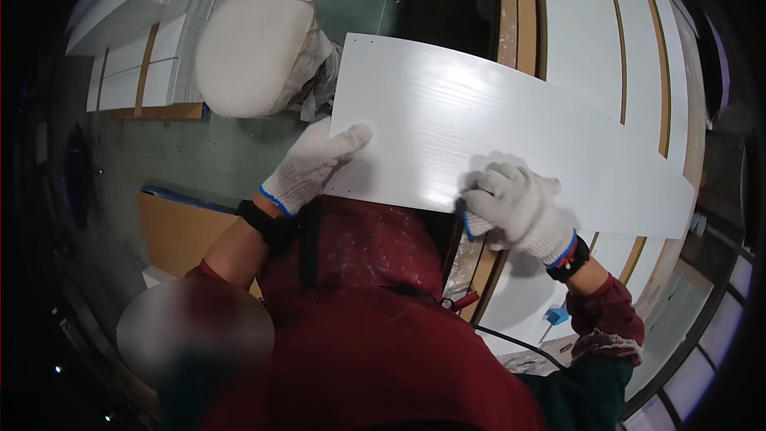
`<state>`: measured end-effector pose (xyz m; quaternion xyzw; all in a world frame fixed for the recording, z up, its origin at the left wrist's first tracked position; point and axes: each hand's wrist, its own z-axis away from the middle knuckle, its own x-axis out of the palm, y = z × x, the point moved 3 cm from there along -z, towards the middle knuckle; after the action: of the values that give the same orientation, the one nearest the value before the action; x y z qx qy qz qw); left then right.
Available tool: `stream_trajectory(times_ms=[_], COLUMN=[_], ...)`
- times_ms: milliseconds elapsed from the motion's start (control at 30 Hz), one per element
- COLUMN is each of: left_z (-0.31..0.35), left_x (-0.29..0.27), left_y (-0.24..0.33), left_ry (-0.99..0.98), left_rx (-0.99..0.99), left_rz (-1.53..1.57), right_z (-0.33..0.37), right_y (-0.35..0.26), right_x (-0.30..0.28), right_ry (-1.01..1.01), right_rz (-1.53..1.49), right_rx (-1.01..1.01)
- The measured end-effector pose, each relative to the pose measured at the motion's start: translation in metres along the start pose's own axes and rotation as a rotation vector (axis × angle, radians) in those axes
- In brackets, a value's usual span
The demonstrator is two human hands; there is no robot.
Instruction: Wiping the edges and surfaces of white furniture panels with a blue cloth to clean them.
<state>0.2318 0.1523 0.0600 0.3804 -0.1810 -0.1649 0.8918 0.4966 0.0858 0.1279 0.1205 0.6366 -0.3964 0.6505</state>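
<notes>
Floor (179, 158): greenish, beyond left hand (311, 158)
Left hand: grips white panel (419, 116)
Right hand (515, 206): bunches blue-edged cloth (476, 224)
Pressure: I'd hold it even

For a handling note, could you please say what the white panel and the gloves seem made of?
White panel: perhaps laminated board, glossy, since light glares off its faintly grained face. Gloves: probably knitted yarn, matte, with ribbed cuffs.

Grey-green floor (187, 156) around a round, cream-topped stool (251, 52).
</notes>
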Motion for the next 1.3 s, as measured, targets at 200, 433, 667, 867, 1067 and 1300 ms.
stream_trajectory(times_ms=[200, 433, 667, 867, 1067, 1300], left_z=[0.000, -0.006, -0.006, -0.002, -0.006, -0.011], left_x=[0.005, -0.001, 0.004, 0.008, 0.004, 0.004], left_y=[0.008, -0.005, -0.004, 0.005, 0.001, -0.005], left_ry=[0.021, 0.041, 0.077, 0.018, -0.007, -0.004], left_rx=[0.055, 0.043, 0.046, 0.055, 0.046, 0.140], left_rz=[0.068, 0.034, 0.013, 0.069, 0.108, 0.048], right_z=[0.085, 0.026, -0.052, 0.041, 0.049, -0.073], right_y=[0.028, 0.013, -0.015, 0.018, 0.020, -0.021], right_x=[0.002, -0.005, 0.005, -0.003, 0.006, -0.006], right_ry=[0.065, 0.042, -0.018, 0.099, 0.131, 0.046], right_rz=[0.102, -0.054, -0.049, -0.011, 0.048, -0.089], right_rx=[0.173, 0.125, -0.048, 0.167, 0.235, -0.032])
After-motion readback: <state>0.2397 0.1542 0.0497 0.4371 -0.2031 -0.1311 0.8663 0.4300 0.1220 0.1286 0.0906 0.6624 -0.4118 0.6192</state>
